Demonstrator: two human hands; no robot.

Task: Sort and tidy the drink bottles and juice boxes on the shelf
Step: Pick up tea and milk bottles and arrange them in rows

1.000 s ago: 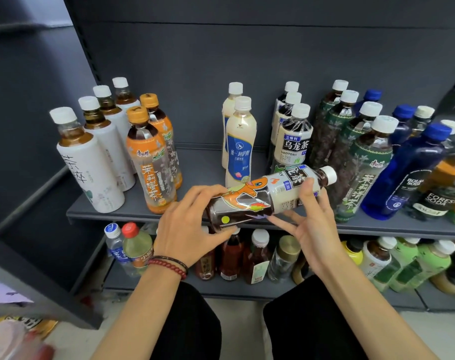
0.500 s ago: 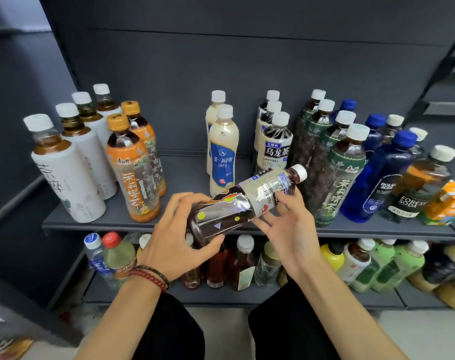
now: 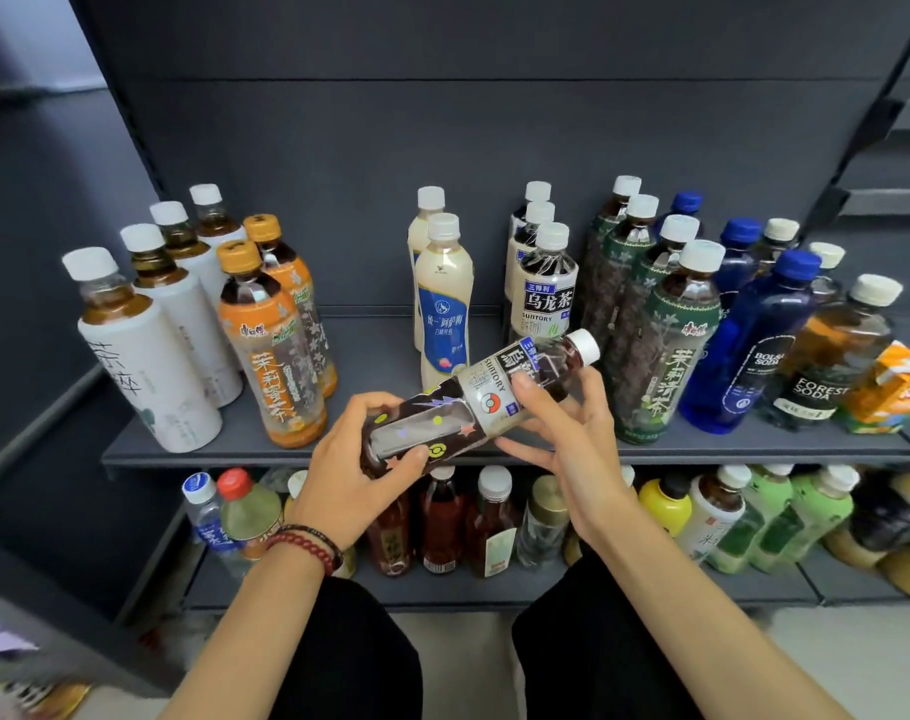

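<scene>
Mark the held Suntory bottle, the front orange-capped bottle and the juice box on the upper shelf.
held Suntory bottle (image 3: 486,402): head view, on its white label by the red-and-white ball.
front orange-capped bottle (image 3: 273,371): head view, on its orange label.
juice box (image 3: 892,394): head view, on its orange front face.

The tea bottle (image 3: 473,405) has rolled, showing another label side.
</scene>
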